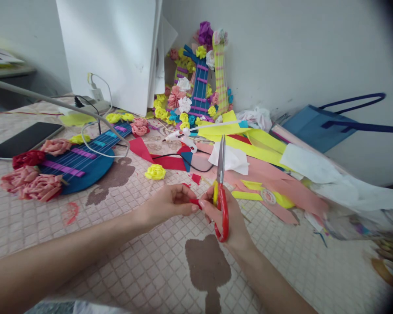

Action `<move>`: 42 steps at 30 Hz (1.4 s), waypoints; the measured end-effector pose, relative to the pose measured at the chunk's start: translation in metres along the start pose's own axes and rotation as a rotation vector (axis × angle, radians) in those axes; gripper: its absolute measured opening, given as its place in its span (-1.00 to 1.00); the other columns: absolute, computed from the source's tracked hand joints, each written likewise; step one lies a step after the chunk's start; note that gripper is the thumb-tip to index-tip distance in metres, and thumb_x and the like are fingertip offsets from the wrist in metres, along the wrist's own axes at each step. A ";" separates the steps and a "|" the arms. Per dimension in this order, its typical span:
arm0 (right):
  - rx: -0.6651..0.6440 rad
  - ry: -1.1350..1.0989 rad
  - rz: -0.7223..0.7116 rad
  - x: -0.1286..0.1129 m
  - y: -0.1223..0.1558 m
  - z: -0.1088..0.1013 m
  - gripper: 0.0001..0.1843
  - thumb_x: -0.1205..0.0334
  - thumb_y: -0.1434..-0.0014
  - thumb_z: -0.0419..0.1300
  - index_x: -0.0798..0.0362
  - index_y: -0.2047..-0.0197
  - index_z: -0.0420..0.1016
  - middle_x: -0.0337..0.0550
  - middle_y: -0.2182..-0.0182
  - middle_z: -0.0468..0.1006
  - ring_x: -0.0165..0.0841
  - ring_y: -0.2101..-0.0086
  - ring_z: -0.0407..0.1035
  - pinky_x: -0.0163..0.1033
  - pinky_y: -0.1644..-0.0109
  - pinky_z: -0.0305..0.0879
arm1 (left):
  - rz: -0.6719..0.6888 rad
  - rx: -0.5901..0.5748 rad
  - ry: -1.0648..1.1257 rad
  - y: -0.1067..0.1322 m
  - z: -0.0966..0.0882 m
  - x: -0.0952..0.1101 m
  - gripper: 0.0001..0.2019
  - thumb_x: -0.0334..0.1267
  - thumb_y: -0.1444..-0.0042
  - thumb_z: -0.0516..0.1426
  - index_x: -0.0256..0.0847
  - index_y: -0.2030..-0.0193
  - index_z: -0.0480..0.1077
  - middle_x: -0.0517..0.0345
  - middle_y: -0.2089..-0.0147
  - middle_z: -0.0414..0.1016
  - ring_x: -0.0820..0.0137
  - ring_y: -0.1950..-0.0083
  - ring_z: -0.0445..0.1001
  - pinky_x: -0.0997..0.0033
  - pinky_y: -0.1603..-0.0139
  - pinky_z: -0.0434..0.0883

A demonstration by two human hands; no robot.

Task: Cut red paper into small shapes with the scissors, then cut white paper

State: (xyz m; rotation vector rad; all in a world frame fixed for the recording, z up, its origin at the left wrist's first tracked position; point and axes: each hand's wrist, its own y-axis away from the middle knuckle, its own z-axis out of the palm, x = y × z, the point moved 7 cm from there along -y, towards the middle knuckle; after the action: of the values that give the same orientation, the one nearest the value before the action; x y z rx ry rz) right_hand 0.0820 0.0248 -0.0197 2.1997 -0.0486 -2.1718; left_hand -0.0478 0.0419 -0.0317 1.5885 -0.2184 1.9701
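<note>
Between the fingertips of my left hand (167, 204) and right hand (233, 218) is a small piece of red crepe-like material (195, 201); both hands pinch it. Red-handled scissors (223, 209) hang on my right hand, blades pointing up and away from me and close together. A bit of yellow shows beside the scissor handle. Just beyond my hands, a small red scrap (196, 179) and a yellow flower (155, 172) lie on the table. Red strips (167, 162) stretch behind them. My fingers hide part of the piece.
A blue guitar shape (94, 163) with pink and red flowers lies left, near a black phone (22, 138). A white glue gun (183, 137) and its cord sit behind my hands. Yellow strips (265, 146) and pink material (265, 172) spread right, near a blue bag (317, 128).
</note>
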 end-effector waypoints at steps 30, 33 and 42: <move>-0.023 -0.075 0.002 0.000 0.001 -0.001 -0.80 0.13 -0.13 0.26 -0.01 0.31 0.30 -0.47 0.67 0.27 -0.54 0.69 0.15 -0.39 0.62 0.12 | -0.005 0.062 -0.006 0.004 0.000 0.002 -0.76 -0.15 -0.01 0.28 -0.30 0.40 0.42 0.14 0.41 0.56 0.46 0.36 0.48 0.43 0.24 0.41; -0.030 -0.058 0.000 -0.002 0.000 -0.001 -0.80 0.12 -0.14 0.25 -0.01 0.32 0.29 -0.47 0.67 0.25 -0.54 0.69 0.14 -0.39 0.62 0.12 | 0.007 0.068 -0.020 0.004 -0.001 0.002 -0.76 -0.14 -0.01 0.28 -0.31 0.40 0.41 0.13 0.41 0.55 0.46 0.36 0.48 0.42 0.25 0.41; -0.038 0.033 -0.001 -0.001 0.000 0.000 -0.75 0.20 -0.04 0.31 0.00 0.31 0.28 -0.34 0.47 0.41 -0.51 0.60 0.21 -0.36 0.58 0.16 | 0.088 0.081 -0.150 0.003 -0.002 0.003 -0.78 -0.17 -0.04 0.24 -0.32 0.39 0.40 0.13 0.42 0.49 0.45 0.35 0.44 0.43 0.28 0.38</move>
State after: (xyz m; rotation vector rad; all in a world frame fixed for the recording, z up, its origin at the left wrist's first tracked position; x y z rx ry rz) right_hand 0.0816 0.0252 -0.0184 2.2156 -0.0051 -2.1177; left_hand -0.0509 0.0415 -0.0287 1.8094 -0.2753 1.9486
